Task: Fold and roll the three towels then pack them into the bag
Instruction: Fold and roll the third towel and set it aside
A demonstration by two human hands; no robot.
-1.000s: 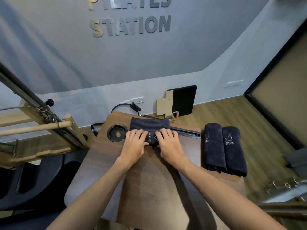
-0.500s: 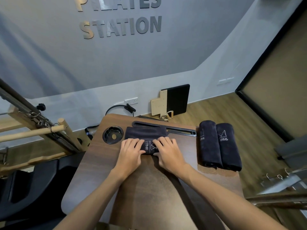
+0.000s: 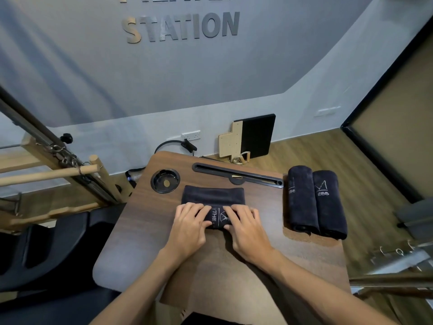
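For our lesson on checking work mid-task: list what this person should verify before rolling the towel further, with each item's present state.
1. Left hand on the roll: ok.
2. Right hand on the roll: ok.
3. Unrolled part of the third towel lies flat ahead: ok.
4. Two rolled towels set aside on the table, apart from the hands: ok.
5. Roll evenly tight: cannot tell.
6. Bag within reach: cannot tell, none in view.

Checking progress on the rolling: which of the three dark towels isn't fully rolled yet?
The towel under both hands, mid-table: a flat stretch still lies beyond its roll. The two rolled towels at the table's right edge lie side by side, untouched.
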